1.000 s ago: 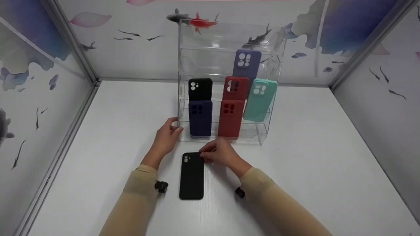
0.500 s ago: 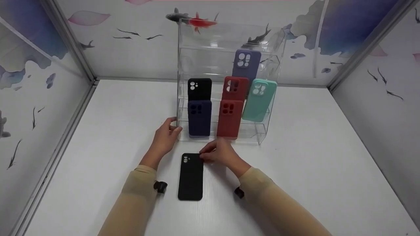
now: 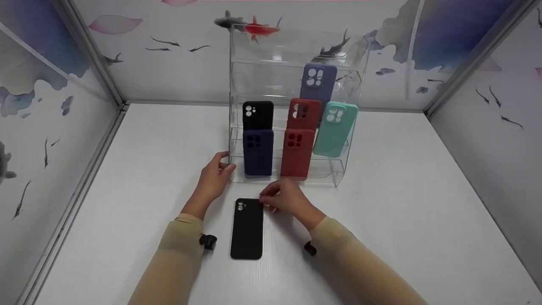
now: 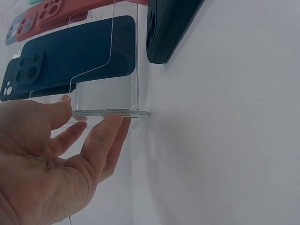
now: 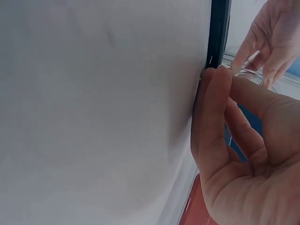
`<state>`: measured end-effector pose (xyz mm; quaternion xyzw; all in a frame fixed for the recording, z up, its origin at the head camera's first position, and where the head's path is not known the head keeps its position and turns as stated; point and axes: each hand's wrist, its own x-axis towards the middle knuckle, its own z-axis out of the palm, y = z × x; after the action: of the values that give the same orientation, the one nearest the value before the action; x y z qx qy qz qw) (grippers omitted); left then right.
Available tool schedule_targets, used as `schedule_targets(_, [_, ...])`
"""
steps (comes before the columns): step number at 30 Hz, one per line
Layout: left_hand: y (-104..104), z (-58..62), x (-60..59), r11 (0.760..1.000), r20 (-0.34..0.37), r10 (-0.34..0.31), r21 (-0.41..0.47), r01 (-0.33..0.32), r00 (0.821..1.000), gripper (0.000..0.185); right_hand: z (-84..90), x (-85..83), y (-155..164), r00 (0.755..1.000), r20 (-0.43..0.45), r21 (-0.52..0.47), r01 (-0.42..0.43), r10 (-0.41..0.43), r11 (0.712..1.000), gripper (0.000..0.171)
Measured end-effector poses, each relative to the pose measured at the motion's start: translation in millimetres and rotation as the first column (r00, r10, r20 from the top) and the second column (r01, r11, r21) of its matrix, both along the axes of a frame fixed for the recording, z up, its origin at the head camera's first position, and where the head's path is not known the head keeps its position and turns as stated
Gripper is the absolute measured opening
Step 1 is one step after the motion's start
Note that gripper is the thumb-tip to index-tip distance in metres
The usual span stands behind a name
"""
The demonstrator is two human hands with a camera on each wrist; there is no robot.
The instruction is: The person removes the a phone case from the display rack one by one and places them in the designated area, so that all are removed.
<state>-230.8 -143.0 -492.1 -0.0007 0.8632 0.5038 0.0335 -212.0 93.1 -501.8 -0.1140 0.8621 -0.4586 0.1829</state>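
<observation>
A black phone case (image 3: 247,231) lies flat on the white table, its camera cut-outs at the far left corner. My right hand (image 3: 290,198) pinches its far right corner between thumb and fingertips; the right wrist view shows the case's dark edge (image 5: 219,35) at those fingertips. Behind the case stands a clear acrylic display stand (image 3: 277,80) with stepped shelves. My left hand (image 3: 215,177) holds the stand's lower left side, thumb at the front and fingers along the side panel (image 4: 140,114).
On the stand lean a dark blue case (image 3: 258,159), another black case (image 3: 258,116), two red cases, the nearer red case (image 3: 297,159) in front, a teal case (image 3: 336,131) tilted at the right, and a purple case (image 3: 318,87) higher up. Printed walls (image 3: 169,72) enclose the table.
</observation>
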Motion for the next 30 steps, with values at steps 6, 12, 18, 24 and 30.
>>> schedule_targets(6, [-1,1.1,0.1,1.000,0.004,-0.004,0.000,0.004,1.000,0.052,13.7,-2.9,10,0.984,-0.173,0.014,0.043,-0.040,0.999,0.015])
schedule_targets(12, [-1,1.5,0.7,1.000,0.002,-0.005,0.003,0.005,1.000,0.052,35.2,-5.3,19,0.919,-0.393,0.114,0.091,-0.040,0.989,0.013])
schedule_targets(18, [1,-0.6,-0.4,1.000,0.004,-0.004,0.018,0.004,1.000,0.052,59.8,-11.2,35,0.875,-0.479,0.137,0.156,-0.073,0.978,0.015])
schedule_targets(24, [2,-2.8,-1.2,1.000,0.001,-0.011,0.015,0.011,1.000,0.052,80.3,-22.6,56,0.833,-0.532,0.100,0.237,-0.149,0.966,0.020])
schedule_targets(30, [0,-2.6,-0.4,1.000,0.010,-0.012,0.011,0.012,1.000,0.053,90.7,-33.5,69,0.708,-0.670,0.027,0.325,-0.224,0.946,0.027])
